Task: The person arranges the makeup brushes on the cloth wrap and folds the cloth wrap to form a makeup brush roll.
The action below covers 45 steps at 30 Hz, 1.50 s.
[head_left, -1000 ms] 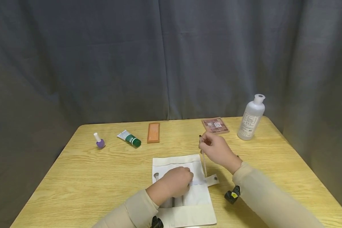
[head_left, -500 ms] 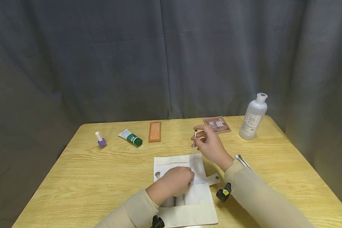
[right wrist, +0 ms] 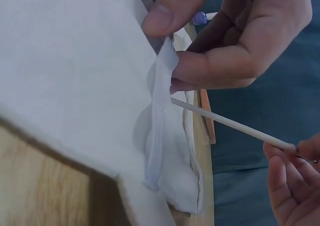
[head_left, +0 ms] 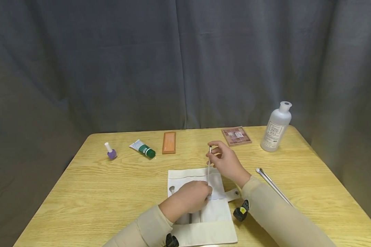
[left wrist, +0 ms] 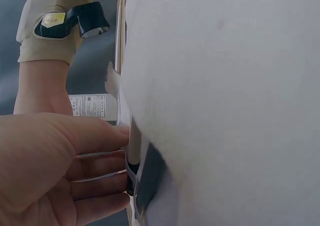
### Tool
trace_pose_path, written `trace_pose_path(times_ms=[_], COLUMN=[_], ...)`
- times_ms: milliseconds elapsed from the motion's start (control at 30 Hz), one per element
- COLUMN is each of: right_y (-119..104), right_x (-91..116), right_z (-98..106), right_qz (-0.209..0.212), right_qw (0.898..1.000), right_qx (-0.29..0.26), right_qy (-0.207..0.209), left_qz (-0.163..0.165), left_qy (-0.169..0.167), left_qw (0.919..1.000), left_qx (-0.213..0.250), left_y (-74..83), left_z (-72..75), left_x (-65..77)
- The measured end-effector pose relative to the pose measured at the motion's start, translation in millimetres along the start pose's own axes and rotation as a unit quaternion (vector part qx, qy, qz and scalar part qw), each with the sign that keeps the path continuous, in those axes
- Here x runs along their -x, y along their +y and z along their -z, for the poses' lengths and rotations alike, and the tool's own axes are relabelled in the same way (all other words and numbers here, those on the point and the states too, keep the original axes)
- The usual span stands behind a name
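A white fabric brush roll (head_left: 217, 219) lies unrolled on the table in the head view. My left hand (head_left: 188, 197) rests over its middle and pinches the pocket edge (right wrist: 156, 136) between thumb and fingers, seen in the right wrist view. Above the roll, my right hand (head_left: 228, 163) pinches a thin makeup brush (head_left: 208, 171) near its bristle end, handle pointing down. The handle's lower end meets the pocket opening beside my left fingers; how deep it sits is hidden. Another brush head (head_left: 172, 189) shows in the roll at the left.
Two loose brushes (head_left: 273, 185) lie beside my right forearm. A strap (head_left: 233, 194) sticks out from the roll. Farther back are purple nail polish (head_left: 112, 154), a green-and-white tube (head_left: 143, 149), an orange case (head_left: 169, 143), a checkered palette (head_left: 236, 136) and a clear bottle (head_left: 276, 128).
My right hand has moved left with the brush, from the roll's right edge to the pocket by my left hand. The loose brushes have come out from behind my right arm.
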State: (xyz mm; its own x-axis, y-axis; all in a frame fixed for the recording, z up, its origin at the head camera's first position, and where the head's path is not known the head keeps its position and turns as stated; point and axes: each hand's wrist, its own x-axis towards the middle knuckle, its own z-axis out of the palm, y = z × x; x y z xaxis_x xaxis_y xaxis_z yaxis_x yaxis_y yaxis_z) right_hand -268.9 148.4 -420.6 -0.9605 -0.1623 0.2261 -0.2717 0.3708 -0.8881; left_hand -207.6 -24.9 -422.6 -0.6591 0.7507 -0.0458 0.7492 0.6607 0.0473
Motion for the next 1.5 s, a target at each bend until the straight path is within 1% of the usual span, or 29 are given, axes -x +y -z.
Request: trace_pose_path(times_ms=[167, 333, 500, 700, 867, 1033, 1133, 1267, 1367, 1500], right_y=[6.0, 12.5, 12.9, 13.6, 15.6, 17.8, 17.6, 16.2, 14.6, 12.9], right_x=[0.0, 2.6, 4.8, 8.0, 8.8, 11.7, 14.3, 17.1, 19.3, 22.4], right_z=[-1.9, -3.3, -4.8, -8.9, -12.1, -14.0, -14.2, -13.4, -12.6, -10.7], right_qz=[-0.027, -0.052, -0.058, -0.065, -0.058, -0.054, -0.056, -0.069, -0.085, -0.103], right_qw=[1.000, 0.998, 0.998, 0.995, 0.993, 0.990, 0.988, 0.985, 0.983, 0.981], right_qx=[-0.002, 0.002, 0.003, 0.024, 0.046, 0.055, 0.062, 0.067, 0.060, 0.045], right_qy=[-0.008, -0.025, -0.032, -0.071, -0.090, -0.120, -0.130, -0.140, -0.152, -0.160], left_qz=[-0.004, 0.001, 0.002, -0.004, -0.003, 0.000, 0.001, 0.005, 0.007, 0.001], left_qy=[0.000, -0.006, -0.008, -0.007, -0.012, -0.021, -0.021, -0.019, -0.017, -0.013], left_qw=[0.9999, 1.0000, 1.0000, 0.9999, 0.9999, 0.9997, 0.9997, 0.9998, 0.9998, 0.9999], left_qx=[-0.011, -0.004, -0.004, -0.010, -0.010, -0.010, -0.011, -0.001, 0.005, -0.001], left_y=[-0.2, -0.4, -1.7, -1.4, 0.1, 0.3, 0.1, 0.5, 0.9, 0.3], left_z=[-1.2, -2.0, -2.8, -3.6, -0.8, 0.1, 0.0, 1.2, 1.9, 1.0], left_x=[-0.8, -1.4, -1.2, -1.4, -1.6, -2.1, -2.5, -2.3, -1.7, -2.4])
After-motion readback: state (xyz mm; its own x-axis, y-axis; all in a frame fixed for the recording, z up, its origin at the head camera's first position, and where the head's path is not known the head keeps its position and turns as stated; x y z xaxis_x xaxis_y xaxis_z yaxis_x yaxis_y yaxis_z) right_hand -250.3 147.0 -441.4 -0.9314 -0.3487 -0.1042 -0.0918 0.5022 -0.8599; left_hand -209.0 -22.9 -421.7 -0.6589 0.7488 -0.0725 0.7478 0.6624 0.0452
